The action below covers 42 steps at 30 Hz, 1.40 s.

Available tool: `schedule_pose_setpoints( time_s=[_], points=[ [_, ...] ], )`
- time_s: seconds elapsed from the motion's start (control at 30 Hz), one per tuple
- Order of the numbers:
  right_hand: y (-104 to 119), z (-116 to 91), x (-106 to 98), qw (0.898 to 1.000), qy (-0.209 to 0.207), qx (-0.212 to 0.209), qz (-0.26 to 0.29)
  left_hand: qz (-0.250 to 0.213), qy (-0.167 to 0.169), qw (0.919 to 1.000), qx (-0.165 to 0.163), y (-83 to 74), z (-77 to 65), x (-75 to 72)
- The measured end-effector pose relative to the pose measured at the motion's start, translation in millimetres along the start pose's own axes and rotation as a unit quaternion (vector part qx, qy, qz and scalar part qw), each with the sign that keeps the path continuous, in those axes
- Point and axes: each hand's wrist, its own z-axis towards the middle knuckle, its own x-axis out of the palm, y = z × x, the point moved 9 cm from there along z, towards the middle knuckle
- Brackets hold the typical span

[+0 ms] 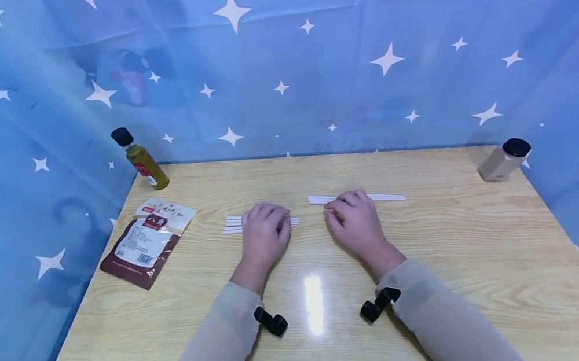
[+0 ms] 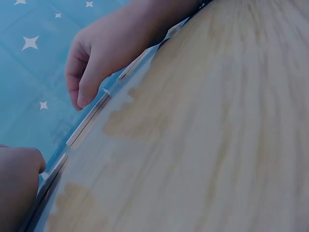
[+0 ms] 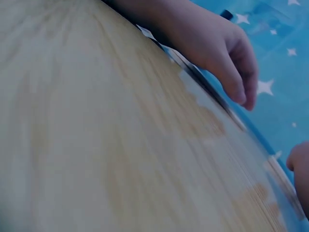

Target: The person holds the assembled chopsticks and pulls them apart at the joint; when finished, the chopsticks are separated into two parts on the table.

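Several thin white sticks lie side by side on the table under my left hand, sticking out on both sides of it. The fingers of this hand are loosely bent over the sticks, thumb toward the right. My right hand is in a similar pose over a smaller group of white sticks, its thumb and fingertips close to their near side. In the left wrist view, the right hand hangs above the sticks with fingers drooping. The right wrist view has the left hand likewise, fingers loosely bent.
On the wooden table, a brown and white food pouch lies at the left. A dark-capped oil bottle stands behind it. A black-lidded jar stands at the far right. A blue star-patterned curtain surrounds the table.
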Motion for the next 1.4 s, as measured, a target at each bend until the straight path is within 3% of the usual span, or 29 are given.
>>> schedule_pose_setpoints(
  time_s=[0.13,0.33,0.43,0.6,0.8,1.07,1.23,1.4],
  points=[
    [13.5,4.2,10.4,1.000,0.000,-0.009,0.004,0.002,0.007,0.9999,-0.010,7.5,-2.6,-4.1],
    [30.4,14.2,29.5,1.000,0.010,-0.013,-0.007,0.000,-0.017,0.9998,-0.010,19.4,-6.6,-16.8],
    [38.6,18.4,37.6,1.000,0.013,-0.012,-0.012,0.000,-0.006,0.9998,-0.019,27.7,-8.6,-19.4],
    [55.5,22.6,48.9,0.999,0.022,-0.028,0.000,0.003,0.016,0.9984,-0.053,53.0,-12.0,-27.1],
    [61.4,20.3,55.3,0.998,0.036,-0.025,0.042,-0.029,0.028,0.9937,-0.104,84.5,-16.5,-34.6],
    [51.1,17.2,62.6,0.996,0.082,0.018,0.035,-0.052,0.079,0.9902,-0.102,83.8,-14.0,-20.6],
    [53.0,19.4,64.2,0.995,0.098,0.022,0.028,-0.064,0.064,0.9905,-0.103,84.9,-13.8,-22.3],
    [52.1,20.0,63.7,0.993,0.104,0.036,0.034,-0.094,0.043,0.9911,-0.084,82.3,-12.1,-26.1]
  ],
)
